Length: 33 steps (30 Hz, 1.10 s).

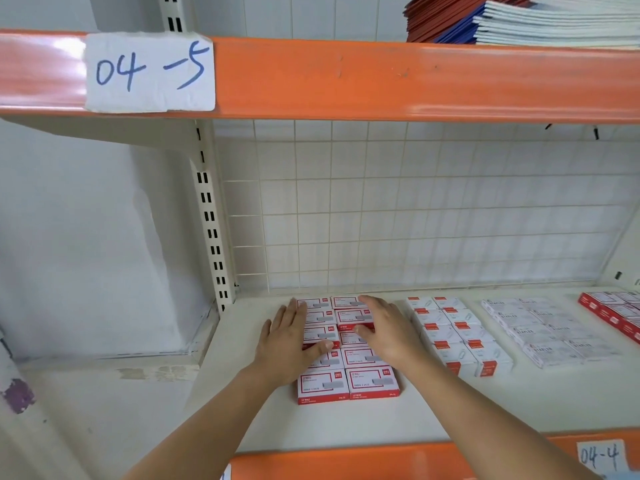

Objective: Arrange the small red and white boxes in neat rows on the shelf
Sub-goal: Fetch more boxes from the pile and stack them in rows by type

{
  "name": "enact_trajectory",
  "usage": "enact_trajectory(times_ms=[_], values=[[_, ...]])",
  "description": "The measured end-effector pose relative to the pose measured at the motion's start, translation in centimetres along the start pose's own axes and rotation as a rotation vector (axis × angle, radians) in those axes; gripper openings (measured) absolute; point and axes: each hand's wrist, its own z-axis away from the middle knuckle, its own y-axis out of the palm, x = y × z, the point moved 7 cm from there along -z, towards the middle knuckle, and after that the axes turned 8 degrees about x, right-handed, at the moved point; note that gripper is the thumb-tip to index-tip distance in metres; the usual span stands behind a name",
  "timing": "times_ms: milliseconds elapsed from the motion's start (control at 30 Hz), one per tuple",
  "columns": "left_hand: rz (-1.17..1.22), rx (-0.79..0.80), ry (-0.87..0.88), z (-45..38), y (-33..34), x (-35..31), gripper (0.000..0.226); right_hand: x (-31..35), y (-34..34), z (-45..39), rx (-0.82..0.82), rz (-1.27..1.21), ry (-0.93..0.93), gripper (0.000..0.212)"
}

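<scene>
Small red and white boxes [348, 382] lie in two columns, several deep, on the cream shelf [485, 407] near its left end. My left hand [289, 339] lies flat with straight fingers along the left side of the block, thumb resting on top of a box. My right hand [388, 329] lies flat on the right column, fingers reaching toward the back row and thumb on a box. Both hands cover part of the middle rows. The two front boxes are fully visible.
To the right stand a block of white boxes with red corners [457, 337], a group of pale staple boxes [543, 332] and more red boxes [616, 315] at the right edge. A wire grid [415, 209] backs the shelf. An orange upper shelf edge [381, 77] hangs overhead.
</scene>
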Motion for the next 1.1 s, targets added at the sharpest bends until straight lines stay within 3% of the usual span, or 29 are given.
enact_trajectory(times_ms=[233,433,800,1100], values=[[-0.090,-0.037,0.189,0.4,-0.1,-5.9,0.073,-1.7,-2.3,3.0,-0.061,0.125,0.027,0.051],[-0.092,0.011,0.318,1.0,1.8,-13.2,0.071,-8.9,-6.7,8.9,-0.108,0.205,0.188,0.052],[-0.049,0.091,0.584,6.6,8.7,-34.0,0.068,-25.5,-14.6,27.0,-0.124,0.273,0.475,0.059],[-0.080,0.192,0.778,9.8,15.8,-49.7,0.067,-35.1,-19.3,38.0,-0.158,0.299,0.639,0.059]])
